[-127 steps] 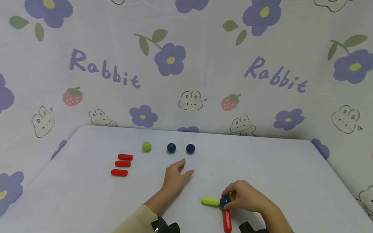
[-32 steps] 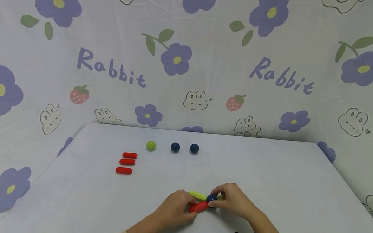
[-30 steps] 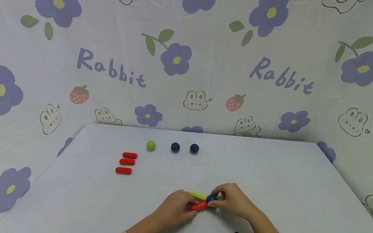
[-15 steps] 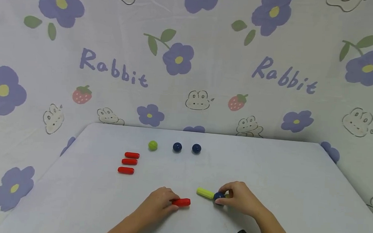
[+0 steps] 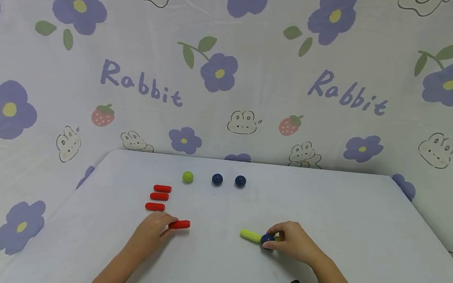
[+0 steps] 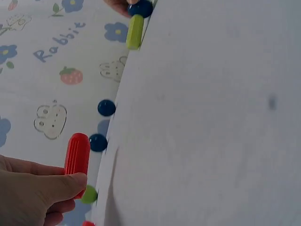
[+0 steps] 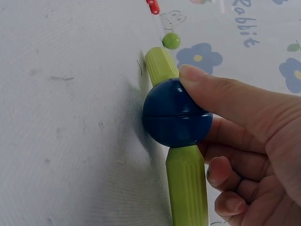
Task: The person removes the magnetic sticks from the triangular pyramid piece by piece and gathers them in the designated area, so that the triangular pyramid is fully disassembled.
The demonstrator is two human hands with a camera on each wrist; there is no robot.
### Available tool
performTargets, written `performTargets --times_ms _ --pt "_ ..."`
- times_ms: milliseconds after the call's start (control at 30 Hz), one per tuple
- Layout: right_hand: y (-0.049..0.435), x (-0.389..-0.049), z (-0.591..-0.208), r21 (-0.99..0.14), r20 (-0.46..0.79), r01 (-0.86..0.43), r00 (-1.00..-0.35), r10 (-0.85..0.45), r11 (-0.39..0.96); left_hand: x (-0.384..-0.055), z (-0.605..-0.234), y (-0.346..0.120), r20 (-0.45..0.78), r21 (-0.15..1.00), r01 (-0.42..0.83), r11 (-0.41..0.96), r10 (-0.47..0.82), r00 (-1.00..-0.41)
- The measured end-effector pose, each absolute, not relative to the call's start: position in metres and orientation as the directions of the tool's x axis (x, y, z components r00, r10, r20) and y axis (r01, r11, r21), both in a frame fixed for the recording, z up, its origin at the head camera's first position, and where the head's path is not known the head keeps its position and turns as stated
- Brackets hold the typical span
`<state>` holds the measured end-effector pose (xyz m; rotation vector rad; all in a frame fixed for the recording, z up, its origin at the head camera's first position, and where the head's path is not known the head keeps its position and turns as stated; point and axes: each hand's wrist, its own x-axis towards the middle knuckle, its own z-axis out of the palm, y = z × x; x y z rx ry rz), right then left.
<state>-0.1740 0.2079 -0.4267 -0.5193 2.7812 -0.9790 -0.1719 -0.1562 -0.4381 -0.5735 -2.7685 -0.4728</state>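
Note:
My left hand (image 5: 153, 231) pinches a ribbed red rod (image 6: 77, 155) between thumb and fingers, near the left side of the table. My right hand (image 5: 296, 243) grips a dark blue ball (image 7: 176, 113) close to the tabletop. Two yellow-green rods join that ball on opposite sides: one rod (image 5: 250, 235) points left, and the other rod (image 7: 187, 186) runs under the right hand, mostly hidden in the head view. In the right wrist view a seam line crosses the ball.
Three red rods (image 5: 159, 196) lie in a stack of rows just beyond the left hand. Along the back sit a green ball (image 5: 188, 177) and two dark blue balls (image 5: 217, 179). A patterned cloth (image 5: 268, 84) hangs behind the white table (image 5: 323, 198).
The red rod has come away from the blue ball. My left hand has carried it leftward toward the other red rods. The right hand keeps hold of the ball.

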Motion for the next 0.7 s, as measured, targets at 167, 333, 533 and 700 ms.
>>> performTargets --times_ms 167,333,533,700 --pt "0.207 -0.175 -0.428 -0.634 -0.032 -0.272 -0.926 -0.377 0.724 -0.178 -0.437 -0.187 0.299 0.216 0.403 0.889 0.333 -0.894" --pt "0.208 -0.175 -0.429 -0.638 -0.032 -0.273 -0.925 -0.378 0.721 -0.186 -0.434 -0.209 0.186 0.234 0.374 0.897 0.337 -0.923" --pt "0.208 -0.175 -0.429 -0.642 -0.032 -0.272 -0.925 -0.379 0.717 -0.193 -0.433 -0.224 0.175 0.235 0.377 0.896 0.342 -0.923" --pt "0.208 -0.175 -0.429 -0.646 -0.035 -0.270 -0.924 -0.381 0.714 -0.197 -0.432 -0.230 0.149 0.195 0.361 0.912 0.337 -0.930"
